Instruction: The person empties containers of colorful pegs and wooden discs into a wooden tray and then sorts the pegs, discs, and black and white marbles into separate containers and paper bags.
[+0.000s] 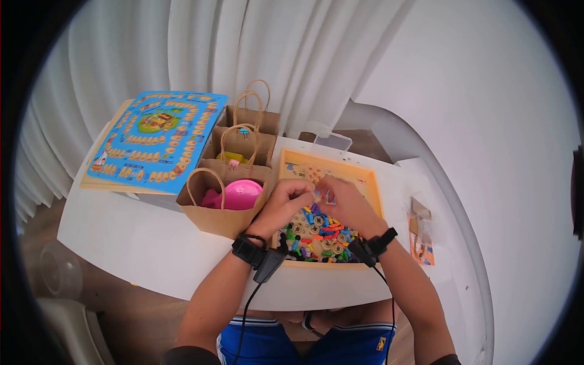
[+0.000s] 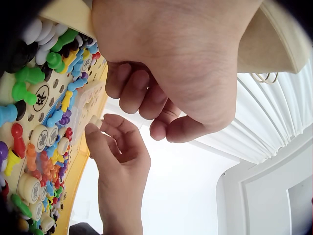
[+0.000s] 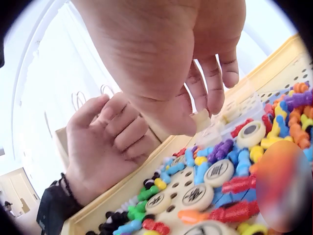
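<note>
My right hand [image 1: 350, 204] is over the wooden tray [image 1: 378, 188], pinching a small cream-coloured piece [image 3: 201, 120] between thumb and fingertips. Close beside it, at the tray's left side, is my left hand [image 1: 285, 205]. Its fingers [image 2: 139, 81] are curled in, its thumb lies against the index finger, and no piece shows in it. A clear plastic box [image 3: 232, 120] stands in the tray under the right hand. Below both hands lies a pile of coloured pawns [image 3: 239, 213] with round cream discs [image 3: 197, 197] bearing characters, on a board with holes.
Left of the tray stand several brown paper bags [image 1: 226, 222], the nearest holding a pink bowl-like thing [image 1: 243, 194]. A blue game board [image 1: 164, 146] lies at the far left. Small packets [image 1: 421, 234] lie to the right; a clear plastic piece [image 1: 333, 141] is behind the tray.
</note>
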A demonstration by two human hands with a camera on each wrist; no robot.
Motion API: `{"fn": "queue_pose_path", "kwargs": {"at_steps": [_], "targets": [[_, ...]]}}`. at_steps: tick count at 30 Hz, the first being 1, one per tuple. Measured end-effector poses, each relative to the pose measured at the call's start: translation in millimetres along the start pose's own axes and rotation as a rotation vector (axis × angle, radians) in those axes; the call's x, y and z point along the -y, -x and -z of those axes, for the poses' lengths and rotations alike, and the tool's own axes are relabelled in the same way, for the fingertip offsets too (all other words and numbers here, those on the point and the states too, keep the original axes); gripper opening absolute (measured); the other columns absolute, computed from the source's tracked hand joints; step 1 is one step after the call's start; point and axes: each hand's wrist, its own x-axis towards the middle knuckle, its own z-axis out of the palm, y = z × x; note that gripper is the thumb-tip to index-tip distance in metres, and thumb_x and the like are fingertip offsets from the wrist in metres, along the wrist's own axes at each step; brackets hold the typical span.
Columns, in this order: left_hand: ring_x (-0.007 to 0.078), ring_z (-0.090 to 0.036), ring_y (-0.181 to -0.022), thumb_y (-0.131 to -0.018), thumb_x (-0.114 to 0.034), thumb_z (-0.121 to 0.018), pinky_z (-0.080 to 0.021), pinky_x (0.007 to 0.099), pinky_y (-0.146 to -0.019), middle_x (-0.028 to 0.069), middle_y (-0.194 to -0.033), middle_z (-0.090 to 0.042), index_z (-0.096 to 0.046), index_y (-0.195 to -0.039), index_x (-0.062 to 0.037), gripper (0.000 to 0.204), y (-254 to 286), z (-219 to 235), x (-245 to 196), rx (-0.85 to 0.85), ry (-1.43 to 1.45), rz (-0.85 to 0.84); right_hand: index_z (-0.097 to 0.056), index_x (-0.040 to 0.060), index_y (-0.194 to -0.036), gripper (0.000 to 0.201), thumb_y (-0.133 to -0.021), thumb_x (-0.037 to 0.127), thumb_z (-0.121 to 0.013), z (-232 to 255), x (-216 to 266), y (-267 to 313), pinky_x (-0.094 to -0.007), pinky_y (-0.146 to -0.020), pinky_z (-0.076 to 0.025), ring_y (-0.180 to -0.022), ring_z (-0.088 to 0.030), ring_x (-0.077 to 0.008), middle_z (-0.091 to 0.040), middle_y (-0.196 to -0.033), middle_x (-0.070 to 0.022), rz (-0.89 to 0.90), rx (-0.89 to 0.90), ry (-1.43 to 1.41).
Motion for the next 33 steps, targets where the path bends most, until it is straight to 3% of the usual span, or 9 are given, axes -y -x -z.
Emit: {"fn": "queue_pose_path", "kwargs": {"at_steps": [8, 11, 13, 16, 19, 24, 28, 31, 33], "targets": [[0.0023, -0.040, -0.067, -0.097, -0.012, -0.063, -0.030, 0.0242, -0.059, -0.0077, -0.071, -0.048, -0.060, -0.080, -0.0038, 0.020, -1, 1, 0, -0.010, -0.012, 0.023, -0.060, -0.0041, -0.102, 0.027, -0.080, 0.006, -0.072, -16, -33, -27, -0.0471, -0.084, -0.055, -0.095, -0.068, -0.0433, -0.070, -0.096, -0.0244, -0.148, -0.041, 0.057], [0.0021, -0.051, -0.075, -0.096, -0.009, -0.064, -0.040, 0.0227, -0.068, -0.0056, -0.078, -0.058, -0.061, -0.084, -0.0004, 0.015, 0, 5, 1, 0.019, -0.034, 0.047, -0.060, -0.0040, -0.100, 0.025, -0.079, 0.005, -0.072, -25, -37, -33, -0.0483, -0.085, -0.055, -0.096, -0.067, -0.0452, -0.070, -0.097, -0.0256, -0.171, -0.073, 0.094], [0.0024, -0.041, -0.067, -0.098, -0.012, -0.063, -0.030, 0.0244, -0.059, -0.0073, -0.072, -0.049, -0.060, -0.080, -0.0038, 0.020, 0, 0, -2, 0.003, -0.011, 0.026, -0.060, -0.0038, -0.098, 0.025, -0.079, 0.004, -0.072, -29, -39, -33, -0.0488, -0.085, -0.055, -0.096, -0.067, -0.0459, -0.069, -0.097, -0.0264, -0.195, -0.106, 0.106], [0.0025, -0.041, -0.067, -0.098, -0.013, -0.063, -0.030, 0.0243, -0.059, -0.0073, -0.072, -0.049, -0.060, -0.080, -0.0039, 0.020, -2, 0, 4, -0.006, -0.020, 0.010, -0.059, -0.0031, -0.097, 0.025, -0.077, 0.003, -0.073, -28, -42, -29, -0.0494, -0.083, -0.055, -0.093, -0.066, -0.0469, -0.068, -0.095, -0.0255, -0.171, -0.143, 0.070], [0.0027, -0.040, -0.067, -0.098, -0.013, -0.064, -0.030, 0.0241, -0.059, -0.0074, -0.072, -0.050, -0.061, -0.080, -0.0043, 0.020, -1, 0, 1, -0.003, -0.009, 0.027, -0.059, -0.0020, -0.094, 0.024, -0.077, 0.004, -0.075, -22, -36, -25, -0.0485, -0.079, -0.055, -0.088, -0.067, -0.0438, -0.066, -0.092, -0.0230, -0.149, -0.158, 0.032], [0.0027, -0.041, -0.066, -0.097, -0.013, -0.064, -0.031, 0.0238, -0.059, -0.0076, -0.072, -0.050, -0.061, -0.080, -0.0047, 0.020, -1, 1, 2, 0.006, -0.018, 0.021, -0.059, 0.0005, -0.091, 0.019, -0.082, 0.004, -0.075, 6, -45, 5, -0.0410, -0.072, -0.056, -0.080, -0.071, -0.0301, -0.066, -0.090, -0.0168, -0.115, -0.201, -0.008], [0.0028, -0.042, -0.067, -0.097, -0.013, -0.064, -0.031, 0.0236, -0.060, -0.0072, -0.072, -0.051, -0.061, -0.080, -0.0041, 0.019, -1, 1, 0, -0.010, -0.058, 0.043, -0.061, 0.0008, -0.093, 0.016, -0.083, 0.002, -0.073, 37, -51, 39, -0.0396, -0.073, -0.056, -0.078, -0.071, -0.0286, -0.067, -0.092, -0.0151, -0.172, -0.166, -0.033], [0.0022, -0.049, -0.075, -0.096, -0.009, -0.066, -0.039, 0.0226, -0.068, -0.0073, -0.077, -0.055, -0.062, -0.083, -0.0011, 0.016, -1, 4, 4, 0.008, -0.031, 0.053, -0.065, 0.0009, -0.097, 0.016, -0.083, 0.000, -0.072, 51, -56, 61, -0.0389, -0.075, -0.056, -0.083, -0.071, -0.0281, -0.069, -0.095, -0.0141, -0.230, -0.101, 0.038], [0.0019, -0.047, -0.075, -0.097, -0.010, -0.066, -0.038, 0.0225, -0.067, -0.0079, -0.077, -0.054, -0.061, -0.082, -0.0015, 0.018, -1, 3, 3, 0.004, -0.025, 0.052, -0.069, 0.0013, -0.103, 0.020, -0.083, -0.001, -0.070, 54, -57, 73, -0.0397, -0.080, -0.056, -0.091, -0.070, -0.0293, -0.071, -0.099, -0.0142, -0.175, 0.014, 0.067]]}}
